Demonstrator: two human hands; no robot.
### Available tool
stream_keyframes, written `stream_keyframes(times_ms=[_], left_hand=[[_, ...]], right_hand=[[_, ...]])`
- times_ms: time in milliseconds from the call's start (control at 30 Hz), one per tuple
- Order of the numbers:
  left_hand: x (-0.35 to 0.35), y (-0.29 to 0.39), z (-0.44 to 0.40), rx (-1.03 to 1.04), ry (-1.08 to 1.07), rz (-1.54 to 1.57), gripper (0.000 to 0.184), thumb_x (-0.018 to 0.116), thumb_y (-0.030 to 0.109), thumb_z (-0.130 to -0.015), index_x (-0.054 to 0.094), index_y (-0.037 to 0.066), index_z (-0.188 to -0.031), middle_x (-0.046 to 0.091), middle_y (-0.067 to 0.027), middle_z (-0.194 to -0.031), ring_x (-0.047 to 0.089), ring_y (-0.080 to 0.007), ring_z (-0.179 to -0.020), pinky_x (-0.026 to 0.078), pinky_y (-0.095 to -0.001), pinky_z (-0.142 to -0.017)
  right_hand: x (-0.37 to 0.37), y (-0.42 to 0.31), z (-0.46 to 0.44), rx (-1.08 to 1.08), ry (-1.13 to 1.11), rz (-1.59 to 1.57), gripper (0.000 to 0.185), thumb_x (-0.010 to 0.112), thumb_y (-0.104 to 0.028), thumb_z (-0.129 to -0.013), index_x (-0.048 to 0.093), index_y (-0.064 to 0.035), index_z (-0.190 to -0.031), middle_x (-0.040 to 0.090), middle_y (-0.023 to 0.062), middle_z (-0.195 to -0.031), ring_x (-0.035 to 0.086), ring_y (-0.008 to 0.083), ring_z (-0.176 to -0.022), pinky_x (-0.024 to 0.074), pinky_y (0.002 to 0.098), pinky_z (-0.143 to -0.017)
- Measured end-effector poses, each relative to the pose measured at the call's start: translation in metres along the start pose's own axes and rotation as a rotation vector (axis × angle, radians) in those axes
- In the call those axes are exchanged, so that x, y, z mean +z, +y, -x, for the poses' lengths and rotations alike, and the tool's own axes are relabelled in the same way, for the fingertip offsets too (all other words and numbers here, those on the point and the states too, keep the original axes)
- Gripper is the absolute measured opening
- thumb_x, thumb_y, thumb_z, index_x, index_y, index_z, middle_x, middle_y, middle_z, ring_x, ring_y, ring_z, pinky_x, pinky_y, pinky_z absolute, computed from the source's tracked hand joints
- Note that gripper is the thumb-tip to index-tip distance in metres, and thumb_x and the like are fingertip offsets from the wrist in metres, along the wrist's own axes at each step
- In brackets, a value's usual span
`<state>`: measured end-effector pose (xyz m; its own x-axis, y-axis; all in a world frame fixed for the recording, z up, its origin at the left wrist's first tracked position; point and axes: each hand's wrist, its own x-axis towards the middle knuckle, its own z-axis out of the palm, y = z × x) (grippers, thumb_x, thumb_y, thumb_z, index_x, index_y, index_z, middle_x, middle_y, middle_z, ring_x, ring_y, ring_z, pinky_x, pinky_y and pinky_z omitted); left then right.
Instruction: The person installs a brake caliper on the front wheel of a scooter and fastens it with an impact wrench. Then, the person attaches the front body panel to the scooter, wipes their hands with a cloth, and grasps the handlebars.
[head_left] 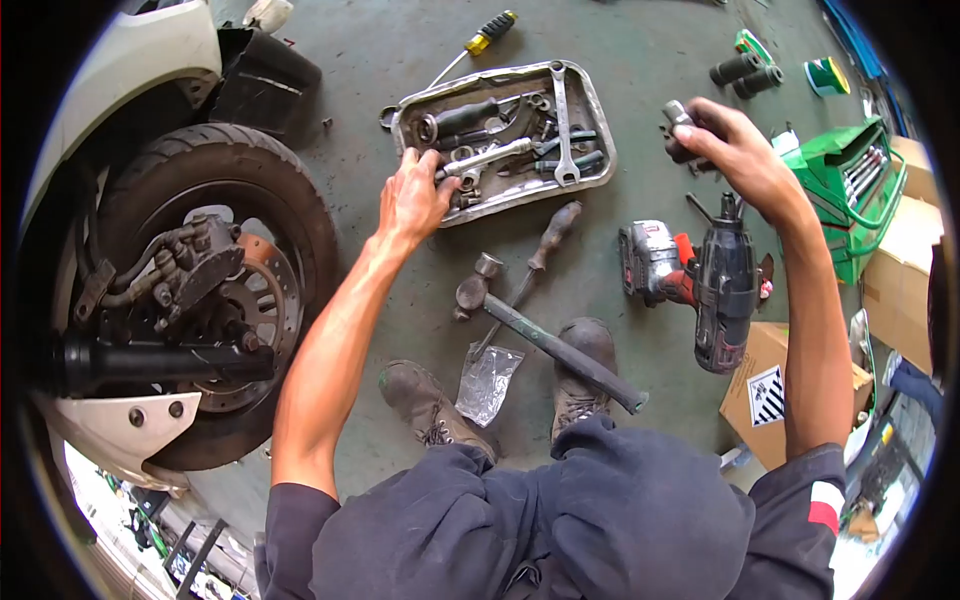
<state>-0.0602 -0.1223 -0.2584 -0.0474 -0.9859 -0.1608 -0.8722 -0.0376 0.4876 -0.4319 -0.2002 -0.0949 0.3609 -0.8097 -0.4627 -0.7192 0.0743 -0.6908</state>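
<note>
My left hand (412, 203) is at the near left corner of a metal tray (603, 165). Its thumb and forefinger close around the near end of a silver metal bar (492, 156). A combination wrench (563, 120), screwdrivers and several small metal parts also lie in that tray. Held up on the right, my right hand (735, 150) grips metal sockets (680, 130), partly hidden by the fingers. Below that hand stands a cordless impact wrench (724, 290) with its battery (648, 262).
Between my boots and the tray lie a hammer (550, 340), a screwdriver (550, 240) and a plastic bag (488, 383). A scooter wheel (300, 190) is on the left. At right are a green toolbox (835, 170), cardboard boxes (770, 400) and black cylinders (737, 68).
</note>
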Motion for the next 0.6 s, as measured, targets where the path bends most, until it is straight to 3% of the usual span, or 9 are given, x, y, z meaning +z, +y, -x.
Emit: stream_keyframes(times_ms=[33, 133, 167, 200, 333, 400, 467, 533, 600], left_hand=[[-0.004, 0.003, 0.009, 0.026, 0.072, 0.085, 0.03, 0.075, 0.023, -0.087, 0.065, 0.001, -0.105, 0.062, -0.0165, -0.098, 0.065, -0.0353, -0.085, 0.051, -0.0458, -0.076], [-0.023, 0.011, 0.037, -0.011, 0.186, 0.274, 0.029, 0.075, 0.024, -0.088, 0.067, -0.001, -0.101, 0.063, -0.0155, -0.09, 0.063, -0.0294, -0.078, 0.05, -0.0397, -0.072], [-0.03, 0.013, 0.046, 0.029, 0.273, 0.295, 0.03, 0.076, 0.024, -0.087, 0.067, -0.003, -0.098, 0.063, -0.0152, -0.085, 0.061, -0.0255, -0.074, 0.049, -0.0368, -0.07], [-0.036, 0.012, 0.055, 0.024, 0.331, 0.318, 0.03, 0.077, 0.024, -0.086, 0.068, -0.001, -0.1, 0.064, -0.0142, -0.088, 0.063, -0.027, -0.073, 0.05, -0.0378, -0.068], [-0.055, 0.014, 0.092, -0.229, 0.331, 0.73, 0.021, 0.075, 0.018, -0.091, 0.069, 0.001, -0.101, 0.066, -0.0046, -0.087, 0.059, -0.0122, -0.076, 0.049, -0.0293, -0.067], [-0.056, 0.009, 0.101, -0.208, 0.389, 0.825, 0.02, 0.066, 0.02, -0.098, 0.064, 0.002, -0.104, 0.066, -0.0041, -0.088, 0.06, -0.0106, -0.079, 0.05, -0.0272, -0.072], [-0.053, 0.001, 0.106, -0.151, 0.481, 0.886, 0.02, 0.06, 0.021, -0.102, 0.062, 0.001, -0.105, 0.066, -0.0054, -0.09, 0.062, -0.0105, -0.08, 0.052, -0.0252, -0.074], [-0.057, -0.004, 0.11, -0.208, 0.422, 0.952, 0.025, 0.053, 0.026, -0.106, 0.059, 0.002, -0.105, 0.062, -0.0048, -0.084, 0.061, -0.0116, -0.078, 0.052, -0.028, -0.075], [-0.055, -0.013, 0.11, -0.255, 0.379, 1.041, 0.026, 0.051, 0.027, -0.106, 0.059, 0.002, -0.105, 0.059, -0.0035, -0.08, 0.058, -0.0108, -0.074, 0.052, -0.0284, -0.072]], right_hand=[[0.001, -0.014, -0.013, -0.041, -0.016, 0.155, 0.032, 0.059, -0.032, -0.098, 0.057, 0.0002, -0.097, 0.061, 0.0029, -0.085, 0.058, 0.0088, -0.082, 0.0461, 0.0257, -0.073], [0.024, -0.027, -0.06, -0.163, -0.017, 0.469, 0.035, 0.063, -0.024, -0.093, 0.062, 0.0039, -0.113, 0.07, 0.0207, -0.102, 0.068, 0.0301, -0.097, 0.0517, 0.0389, -0.086], [0.032, -0.03, -0.075, -0.126, -0.095, 0.546, 0.037, 0.063, -0.022, -0.091, 0.062, 0.0028, -0.118, 0.069, 0.0236, -0.109, 0.066, 0.035, -0.103, 0.0507, 0.0419, -0.091], [0.04, -0.037, -0.09, -0.088, -0.172, 0.627, 0.041, 0.064, -0.019, -0.09, 0.061, 0.0016, -0.124, 0.067, 0.0265, -0.115, 0.064, 0.0398, -0.109, 0.0497, 0.0449, -0.096], [0.082, -0.034, -0.143, -0.084, -0.361, 0.77, 0.04, 0.064, -0.017, -0.086, 0.063, -0.0007, -0.124, 0.068, 0.0258, -0.114, 0.064, 0.0386, -0.11, 0.0506, 0.0435, -0.097], [0.101, -0.026, -0.164, -0.306, -0.258, 0.755, 0.034, 0.058, -0.007, -0.082, 0.066, -0.0029, -0.114, 0.069, 0.0233, -0.103, 0.065, 0.0401, -0.103, 0.0504, 0.048, -0.093], [0.121, -0.022, -0.177, -0.358, -0.134, 0.771, 0.03, 0.059, -0.012, -0.085, 0.07, -0.0088, -0.113, 0.07, 0.0188, -0.11, 0.065, 0.0356, -0.109, 0.0518, 0.0466, -0.093], [0.139, -0.02, -0.176, -0.249, -0.142, 0.843, 0.042, 0.059, -0.012, -0.087, 0.063, -0.017, -0.129, 0.06, 0.0135, -0.132, 0.05, 0.0332, -0.13, 0.0419, 0.0598, -0.103], [0.15, -0.014, -0.181, -0.245, -0.046, 0.807, 0.045, 0.059, -0.013, -0.088, 0.06, -0.0177, -0.132, 0.057, 0.0129, -0.132, 0.049, 0.0335, -0.128, 0.0412, 0.0606, -0.102]])
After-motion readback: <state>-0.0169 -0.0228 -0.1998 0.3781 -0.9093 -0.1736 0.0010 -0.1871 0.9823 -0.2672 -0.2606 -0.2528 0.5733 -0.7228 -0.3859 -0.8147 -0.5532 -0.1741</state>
